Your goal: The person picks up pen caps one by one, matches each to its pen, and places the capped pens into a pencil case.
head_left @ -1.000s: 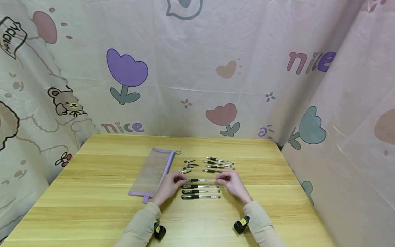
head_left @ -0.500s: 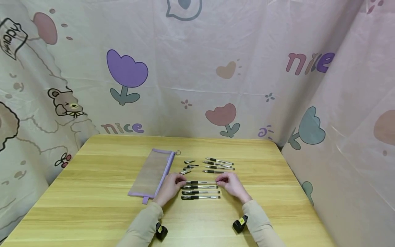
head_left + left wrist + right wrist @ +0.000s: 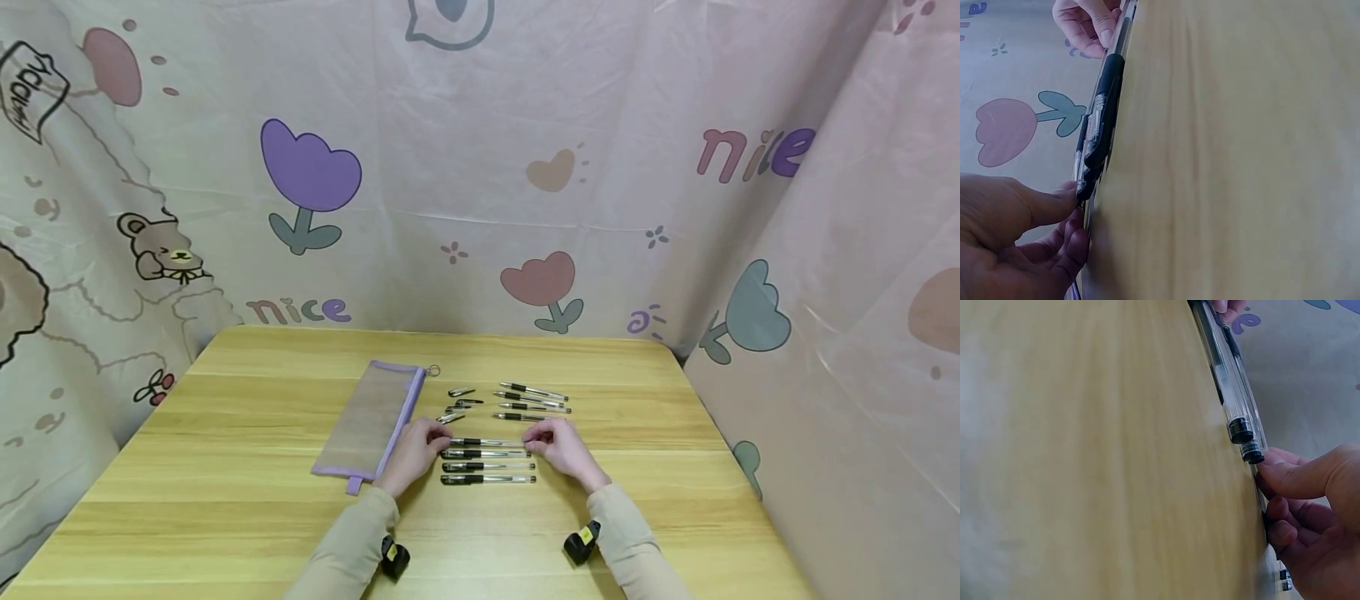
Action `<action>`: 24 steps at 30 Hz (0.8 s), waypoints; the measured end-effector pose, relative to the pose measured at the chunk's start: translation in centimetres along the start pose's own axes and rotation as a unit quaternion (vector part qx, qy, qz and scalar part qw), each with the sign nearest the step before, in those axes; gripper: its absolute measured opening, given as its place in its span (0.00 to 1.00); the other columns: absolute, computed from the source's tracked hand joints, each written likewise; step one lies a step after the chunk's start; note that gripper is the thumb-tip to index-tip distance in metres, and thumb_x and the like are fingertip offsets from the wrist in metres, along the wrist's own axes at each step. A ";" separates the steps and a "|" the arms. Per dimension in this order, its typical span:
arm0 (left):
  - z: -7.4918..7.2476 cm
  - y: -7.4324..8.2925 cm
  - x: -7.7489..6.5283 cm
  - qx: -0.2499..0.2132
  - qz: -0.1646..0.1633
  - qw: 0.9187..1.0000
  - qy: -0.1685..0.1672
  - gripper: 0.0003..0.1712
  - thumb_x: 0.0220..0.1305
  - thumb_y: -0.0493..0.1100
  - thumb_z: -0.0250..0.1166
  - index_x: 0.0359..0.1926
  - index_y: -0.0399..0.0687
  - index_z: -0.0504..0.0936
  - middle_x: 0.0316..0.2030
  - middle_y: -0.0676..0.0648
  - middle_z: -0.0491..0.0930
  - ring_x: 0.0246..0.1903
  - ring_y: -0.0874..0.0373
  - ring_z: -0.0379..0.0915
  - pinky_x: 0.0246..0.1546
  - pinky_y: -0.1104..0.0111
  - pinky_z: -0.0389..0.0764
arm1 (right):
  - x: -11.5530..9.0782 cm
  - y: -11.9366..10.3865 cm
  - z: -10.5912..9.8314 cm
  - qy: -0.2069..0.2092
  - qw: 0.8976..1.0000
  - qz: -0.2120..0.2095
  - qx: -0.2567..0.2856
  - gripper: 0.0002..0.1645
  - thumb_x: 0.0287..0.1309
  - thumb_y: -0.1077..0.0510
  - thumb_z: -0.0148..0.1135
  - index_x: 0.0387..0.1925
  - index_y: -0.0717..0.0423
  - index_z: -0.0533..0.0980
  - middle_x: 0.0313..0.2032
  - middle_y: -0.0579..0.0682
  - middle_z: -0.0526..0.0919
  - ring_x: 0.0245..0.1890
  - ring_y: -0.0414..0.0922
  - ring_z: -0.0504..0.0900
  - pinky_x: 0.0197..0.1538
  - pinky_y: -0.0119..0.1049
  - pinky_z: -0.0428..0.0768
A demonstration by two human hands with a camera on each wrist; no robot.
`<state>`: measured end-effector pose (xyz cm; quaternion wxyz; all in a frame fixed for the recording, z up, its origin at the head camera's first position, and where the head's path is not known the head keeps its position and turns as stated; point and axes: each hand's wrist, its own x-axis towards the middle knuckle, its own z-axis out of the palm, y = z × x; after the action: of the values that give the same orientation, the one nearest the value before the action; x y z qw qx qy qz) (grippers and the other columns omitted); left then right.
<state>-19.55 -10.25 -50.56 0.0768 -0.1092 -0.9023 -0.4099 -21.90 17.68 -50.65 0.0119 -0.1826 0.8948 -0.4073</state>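
Observation:
Both hands hold a clear-barrelled gel pen (image 3: 491,442) lying level, left to right, at the top of a row. My left hand (image 3: 412,452) pinches its dark left end between thumb and fingers. At the right end, the fingertips of my right hand (image 3: 564,448) pinch the clear barrel. Just below it lie three capped gel pens, the closest to me being a black-capped pen (image 3: 487,479). In the left wrist view, the dark caps and grips of the pens (image 3: 1109,81) line up beyond the left thumb. Clear barrels with black end plugs (image 3: 1241,430) show in the right wrist view.
Behind the hands lie several uncapped pens (image 3: 534,407), with several loose pen caps (image 3: 461,392) to their left. A mesh zip pouch with purple edging (image 3: 363,421) lies flat beside the left hand. Printed curtains (image 3: 450,167) border the wooden table (image 3: 210,467).
The pen between the hands has come slightly toward me, closer to the row of capped pens. Both hands moved with it, still pinching its ends. The other pens and caps stay put.

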 end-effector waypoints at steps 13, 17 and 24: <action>0.2 0.0 0.2 0.007 -0.017 1.000 -0.009 0.05 0.59 0.29 0.68 0.32 0.42 0.88 0.30 0.48 0.87 0.33 0.56 0.79 0.41 0.62 0.80 | -0.2 0.1 0.1 0.005 1.000 0.002 -0.009 0.05 0.53 0.68 0.71 0.32 0.57 0.86 0.34 0.52 0.89 0.30 0.34 0.76 0.34 0.25 0.75; 0.2 0.0 0.2 0.006 -0.023 1.000 -0.009 0.05 0.59 0.30 0.68 0.32 0.42 0.87 0.30 0.47 0.87 0.33 0.56 0.79 0.41 0.62 0.81 | -0.1 0.1 0.1 -0.001 1.000 0.007 -0.002 0.05 0.53 0.68 0.71 0.33 0.58 0.86 0.35 0.52 0.89 0.30 0.34 0.77 0.35 0.25 0.76; 0.1 -0.1 0.2 0.005 -0.020 1.000 -0.008 0.05 0.58 0.29 0.68 0.32 0.41 0.87 0.28 0.48 0.85 0.30 0.59 0.77 0.37 0.66 0.79 | 0.0 0.1 0.0 0.000 1.000 0.001 0.000 0.05 0.53 0.67 0.71 0.33 0.58 0.86 0.34 0.53 0.89 0.31 0.35 0.77 0.35 0.25 0.76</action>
<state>-19.77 -10.21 -50.67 0.0617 -0.0939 -0.9068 -0.4064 -21.96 17.71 -50.76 0.0128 -0.1816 0.8949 -0.4075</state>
